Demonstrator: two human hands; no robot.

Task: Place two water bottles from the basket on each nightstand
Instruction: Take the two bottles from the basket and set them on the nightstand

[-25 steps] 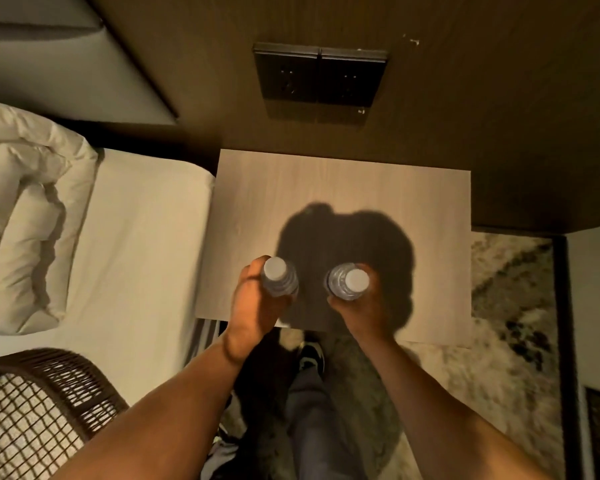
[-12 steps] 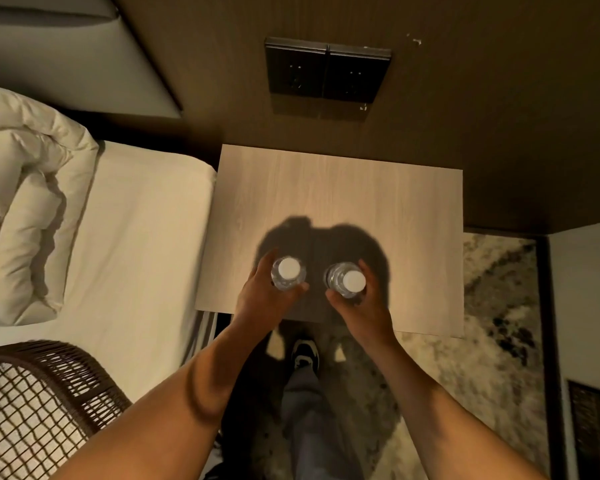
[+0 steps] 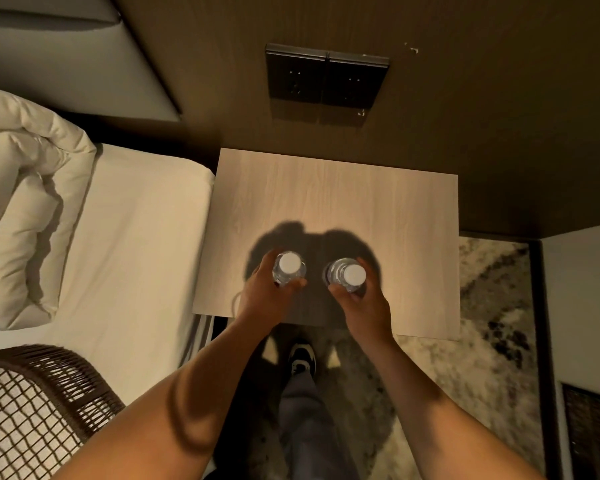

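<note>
I look straight down on a light wood nightstand set against a dark panelled wall. Two clear water bottles with white caps stand upright over its front half, side by side. My left hand wraps the left bottle. My right hand wraps the right bottle. Both bottles are seen cap-on, so their bases are hidden and I cannot tell whether they rest on the wood. A dark wicker basket sits on the bed at lower left.
A bed with a white sheet and a folded duvet lies left of the nightstand. Dark socket plates are on the wall above it. Patterned carpet and my shoe are below.
Both hands have moved the bottles forward from the front edge further over the nightstand and lower towards its top. The shadow beneath them has shrunk and sharpened.
</note>
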